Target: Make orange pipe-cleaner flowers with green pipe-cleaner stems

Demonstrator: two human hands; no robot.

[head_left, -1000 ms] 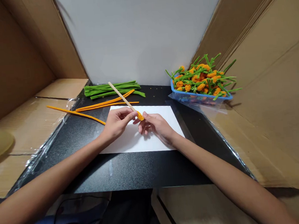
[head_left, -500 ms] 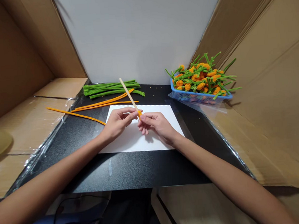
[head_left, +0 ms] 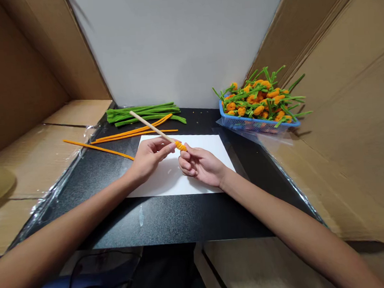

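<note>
Coil of orange pipe cleaner (head_left: 180,145) around a wooden stick (head_left: 151,127), between the hands above paper (head_left: 168,185), left hand (head_left: 148,158) pinching the stick steady, right hand (head_left: 202,164) pinching the coil's end for tension, loose orange pipe cleaners (head_left: 134,133) ahead of the left hand, basket (head_left: 233,123) beyond the right.

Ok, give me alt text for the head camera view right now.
The left hand holds a wooden stick with an orange pipe-cleaner coil on it, and the right hand touches the coil, above white paper on a black table. Green pipe cleaners and orange pipe cleaners lie beyond; a blue basket holds pipe-cleaner flowers at right.
</note>
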